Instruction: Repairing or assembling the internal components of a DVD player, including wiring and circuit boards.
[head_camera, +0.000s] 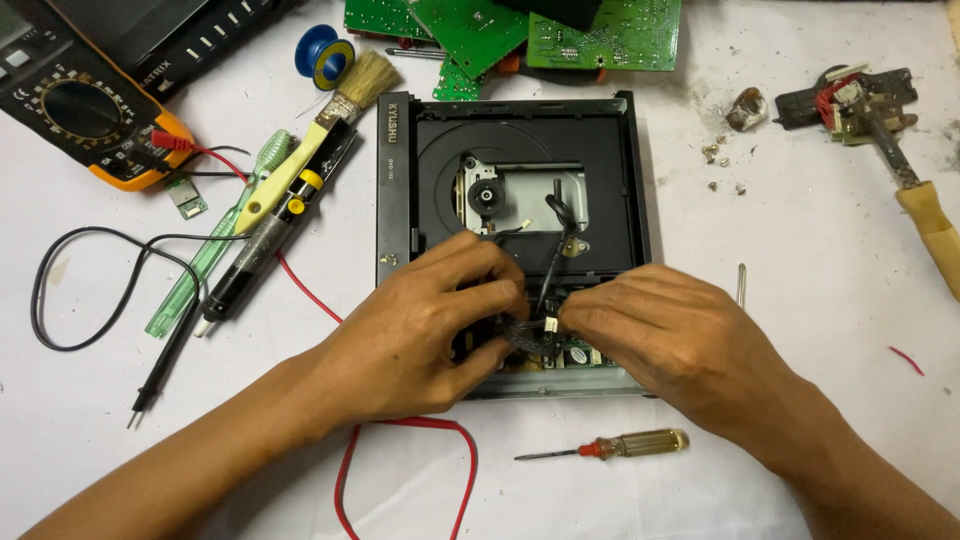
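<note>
Both hands work at the near edge of an opened disc drive.

The disc drive (510, 240) lies mid-surface (820, 260), its black tray and laser unit exposed. The left hand (420, 335) curls its fingers closed over the black cable bundle (525, 335) at the drive's near edge; the right hand (665, 335) pinches the small white connector (549, 324) on that bundle. A screwdriver (610, 446) lies just near of the drive, a brush (320, 130) to the far left, green circuit boards (540, 30) beyond.

Left hand (420, 325) and right hand (665, 335) nearly meet, fingers curled, grip seemingly pinched.
</note>
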